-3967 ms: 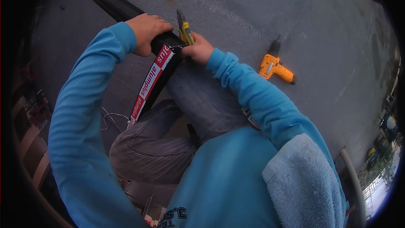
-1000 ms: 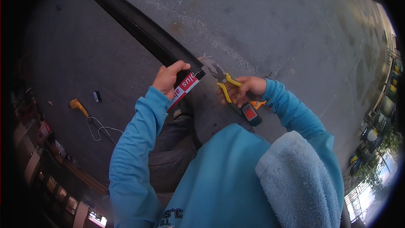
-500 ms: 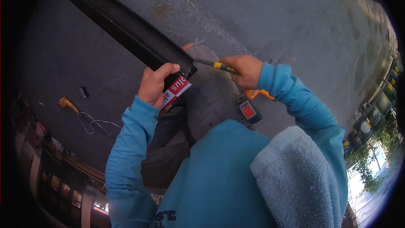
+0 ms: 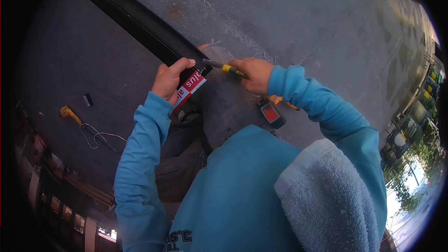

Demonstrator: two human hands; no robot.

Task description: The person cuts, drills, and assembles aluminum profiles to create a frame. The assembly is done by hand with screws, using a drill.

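My left hand (image 4: 169,79) is wrapped round the near end of a long black profile (image 4: 135,25), its thumb on top. Red and white printed film (image 4: 190,85) covers the side of the profile's end. My right hand (image 4: 255,74) grips a file-like hand tool (image 4: 232,70) by its yellow and dark green handle. The tool's dark metal end reaches to the profile's open end, right by my left thumb. That end of the profile lies over my knee (image 4: 224,88), and the far end runs off to the upper left.
On the grey floor (image 4: 298,14) to the left lie a yellow tool (image 4: 70,114) with a white cord (image 4: 100,134) and a small dark block (image 4: 87,99). A cordless tool with an orange body and a red-marked battery (image 4: 270,112) is beside my right thigh. A towel (image 4: 331,196) hangs over my shoulder.
My right hand has moved left with the tool, whose tip now shows at the profile's end. The profile and my left hand have shifted slightly up in view.
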